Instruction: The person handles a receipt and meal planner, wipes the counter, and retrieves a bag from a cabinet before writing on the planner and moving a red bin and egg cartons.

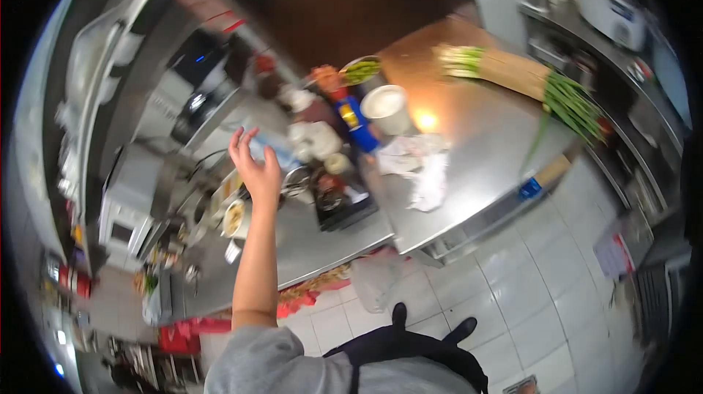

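Above the steel counter [296, 262] on the person's left, one bare left hand [258, 167] is raised, released, with its fingers parted and slightly curled and nothing in its grasp. The right hand is out of view, so its state cannot be told.

Nearest the left hand are two vessels on that counter: one metal container [296, 183] just beside it, and one white tub of pale food [236, 220] near the wrist. Beyond the metal container sits one black tray [348, 217] crowded with jars, blurred too much to count. Some white plastic containers [315, 139] stand farther along, their number also unclear from the blur.

Next to these are one blue packet [354, 121], one round white bucket [386, 107] and one metal pot [364, 80] holding green vegetables. One crumpled white cloth [427, 178] lies on the adjoining steel table [483, 167], near the bucket.

Across the far side of the table lies one bundle of green onions [516, 75], with one brown wrap around its middle, pale ends toward the pot and green tops at the table's right edge. One white, rounded appliance [609, 9] stands on the shelf unit at the right; one boxy white appliance [126, 224] is at the left. Two dark shoes [460, 330] show on the tiled floor [538, 288].
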`<act>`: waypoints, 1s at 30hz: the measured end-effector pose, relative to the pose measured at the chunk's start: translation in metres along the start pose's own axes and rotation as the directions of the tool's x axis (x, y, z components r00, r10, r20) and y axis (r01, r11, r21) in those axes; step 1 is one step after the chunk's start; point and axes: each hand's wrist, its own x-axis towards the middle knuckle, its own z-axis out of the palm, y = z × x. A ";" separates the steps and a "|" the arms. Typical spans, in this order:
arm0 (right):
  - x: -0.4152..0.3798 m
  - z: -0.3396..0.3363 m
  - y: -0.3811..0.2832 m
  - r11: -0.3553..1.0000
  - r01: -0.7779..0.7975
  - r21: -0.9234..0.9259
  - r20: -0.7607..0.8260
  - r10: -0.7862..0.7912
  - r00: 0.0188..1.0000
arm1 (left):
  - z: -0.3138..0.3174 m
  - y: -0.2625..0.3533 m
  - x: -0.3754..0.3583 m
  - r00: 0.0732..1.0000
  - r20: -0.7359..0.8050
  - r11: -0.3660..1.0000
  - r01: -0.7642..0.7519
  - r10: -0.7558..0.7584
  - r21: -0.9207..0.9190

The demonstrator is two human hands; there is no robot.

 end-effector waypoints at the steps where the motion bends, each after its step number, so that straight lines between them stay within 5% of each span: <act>1: 0.011 0.004 -0.009 0.998 0.011 0.058 0.041 -0.014 0.999 | -0.013 -0.033 0.008 1.000 -0.023 0.999 0.012 -0.011 0.044; 3: 0.023 0.009 -0.032 0.987 -0.008 0.162 0.113 -0.010 0.993 | -0.034 -0.126 0.019 0.887 0.114 0.877 0.410 -0.448 0.251; 4: 0.024 0.009 -0.046 0.978 -0.035 0.207 0.147 0.004 0.989 | -0.028 -0.227 0.012 0.731 0.319 0.763 0.646 -0.604 -0.034; 6: 0.024 0.012 -0.071 0.953 -0.097 0.288 0.208 0.037 0.978 | -0.044 -0.215 0.018 0.323 0.490 0.495 0.824 -0.809 0.274; 8: 0.027 0.025 -0.085 0.921 -0.156 0.358 0.279 0.054 0.959 | -0.053 -0.243 0.015 0.293 0.626 0.629 0.654 -0.723 0.420; 12: 0.014 0.040 -0.118 0.830 -0.319 0.457 0.415 0.118 0.902 | -0.043 -0.268 0.009 0.239 0.662 0.682 0.465 -0.711 0.565; 14: -0.014 0.117 -0.056 0.768 -0.404 0.497 0.482 0.142 0.864 | -0.018 -0.311 -0.008 0.186 0.735 0.727 0.428 -0.652 0.537; 16: 0.067 0.030 -0.194 0.668 -0.535 0.518 0.513 0.259 0.819 | -0.007 -0.325 -0.015 0.124 0.802 0.772 0.390 -0.584 0.502; 18: 0.088 0.010 -0.256 0.636 -0.507 0.582 0.435 0.283 0.855 | -0.018 -0.295 0.000 0.051 0.767 0.718 0.397 -0.639 0.572; 24: 0.041 0.021 -0.243 0.661 -0.442 0.606 0.303 0.321 0.897 | -0.021 -0.335 -0.014 0.181 0.769 0.649 0.670 -0.614 0.361; 25: 0.022 0.030 -0.235 0.850 -0.324 0.416 0.306 0.204 0.930 | -0.024 -0.336 -0.017 0.225 0.795 0.629 0.741 -0.563 0.236; 26: -0.038 0.075 -0.141 0.965 -0.164 0.203 0.337 0.089 0.937 | -0.021 -0.343 -0.027 0.225 0.797 0.629 0.741 -0.561 0.234; 27: -0.047 0.142 -0.076 1.000 0.024 -0.016 0.394 -0.016 0.919 | -0.015 -0.349 -0.041 0.338 0.786 0.704 0.691 -0.518 0.167; 28: -0.086 0.129 -0.118 1.000 0.022 -0.019 0.393 -0.013 0.919 | -0.009 -0.355 -0.056 0.444 0.766 0.770 0.630 -0.465 0.103; 30: -0.106 0.120 -0.136 0.996 0.045 0.071 0.077 -0.050 0.996 | -0.026 -0.316 -0.050 0.483 0.734 0.824 0.537 -0.477 0.182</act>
